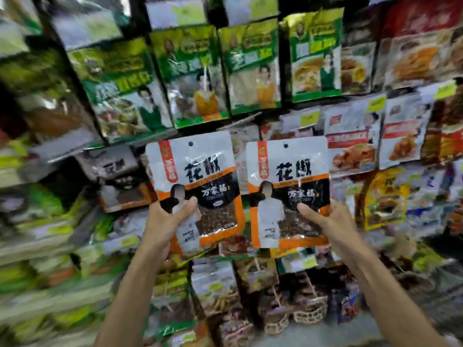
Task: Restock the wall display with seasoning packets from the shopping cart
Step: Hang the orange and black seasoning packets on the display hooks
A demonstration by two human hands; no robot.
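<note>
Two matching seasoning packets, white on top with black and orange lower halves, are held up in front of the wall display. My left hand [166, 219] grips the lower left corner of the left packet [198, 176], thumb on its front. My right hand [325, 221] grips the lower right part of the right packet [288, 181], thumb across its front. Both packets are upright, side by side, with a hang hole near each top edge. A similar packet [120, 176] hangs on the display just left of them. The shopping cart is not in view.
Green packets [200, 76] hang in rows above. White and red packets [350, 144] hang to the right, yellow ones [385, 199] below those. Brown packets [263, 296] hang beneath my hands. Blurred green stock [37, 246] fills shelves at the left.
</note>
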